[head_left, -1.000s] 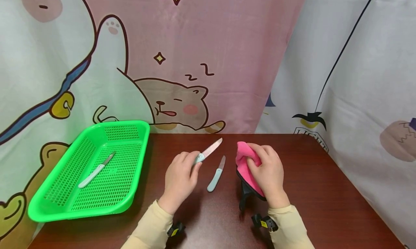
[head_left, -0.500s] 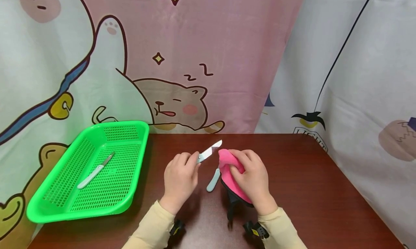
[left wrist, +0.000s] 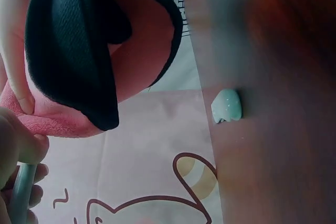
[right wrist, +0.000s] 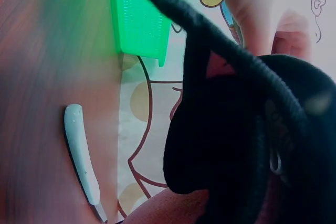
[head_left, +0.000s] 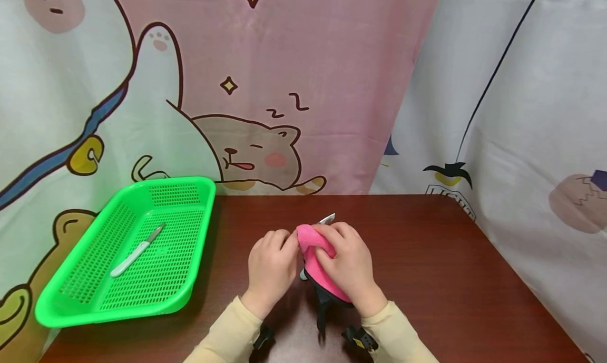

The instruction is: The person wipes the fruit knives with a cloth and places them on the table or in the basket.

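Observation:
My left hand point(head_left: 272, 268) grips a small knife; its handle point(left wrist: 22, 195) shows pale green in the left wrist view. Beyond the cloth, the tip of its blade point(head_left: 327, 218) pokes out. In my right hand point(head_left: 348, 260) is a pink plush cloth point(head_left: 313, 237) with black backing and edging, folded over the blade, most of which it hides. Both hands are close together, the left fingertips at the cloth's edge. Under them a second knife point(right wrist: 82, 153) lies on the table, mostly covered from the head view.
A green plastic basket point(head_left: 201, 236) stands at the left of the table, with another knife point(head_left: 135, 253) lying in it. The brown table point(head_left: 441, 257) ends at a printed curtain point(head_left: 341, 89) behind. A black strap point(head_left: 321, 318) hangs below the cloth.
My right hand has moved left with the pink cloth, from beside the lying knife onto the blade held in my left hand. The left hand has shifted slightly right and down.

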Available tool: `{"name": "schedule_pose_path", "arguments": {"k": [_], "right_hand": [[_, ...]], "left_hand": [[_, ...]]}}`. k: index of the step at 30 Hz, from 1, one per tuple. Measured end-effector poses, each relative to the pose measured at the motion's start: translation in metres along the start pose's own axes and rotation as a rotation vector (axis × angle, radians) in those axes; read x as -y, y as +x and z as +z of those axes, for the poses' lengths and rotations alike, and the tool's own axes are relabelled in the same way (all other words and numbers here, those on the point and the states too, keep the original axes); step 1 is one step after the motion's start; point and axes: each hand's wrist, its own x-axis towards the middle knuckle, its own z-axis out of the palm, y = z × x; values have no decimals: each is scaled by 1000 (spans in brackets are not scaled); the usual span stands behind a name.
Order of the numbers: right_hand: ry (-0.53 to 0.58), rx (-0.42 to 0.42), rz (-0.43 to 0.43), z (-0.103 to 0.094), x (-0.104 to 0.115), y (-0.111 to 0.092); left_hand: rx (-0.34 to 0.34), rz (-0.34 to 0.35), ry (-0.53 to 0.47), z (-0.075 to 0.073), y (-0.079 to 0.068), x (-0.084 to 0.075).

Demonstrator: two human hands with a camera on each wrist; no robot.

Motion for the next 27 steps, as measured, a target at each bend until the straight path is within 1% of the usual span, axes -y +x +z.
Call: {"name": "schedule_pose_path", "arguments": {"k": [4,10,17,23,27], "right_hand": [[-8,-10,-9,0,0,1],[-23,-14,-3,-1,-4,3],[-32,-25,43,-4,-14,7],[-41,-32,109,-10,-22,11],[-49,-42,140,-14,-26,13]], "left_hand": [[-18,5,-5,1,-1,0],[-16,2,-5,1,-3,2],[-26,5,-6,1,-4,3],[-51,11,-3,1,-5,4],[-50,4,-3,0,-5,4]]}}
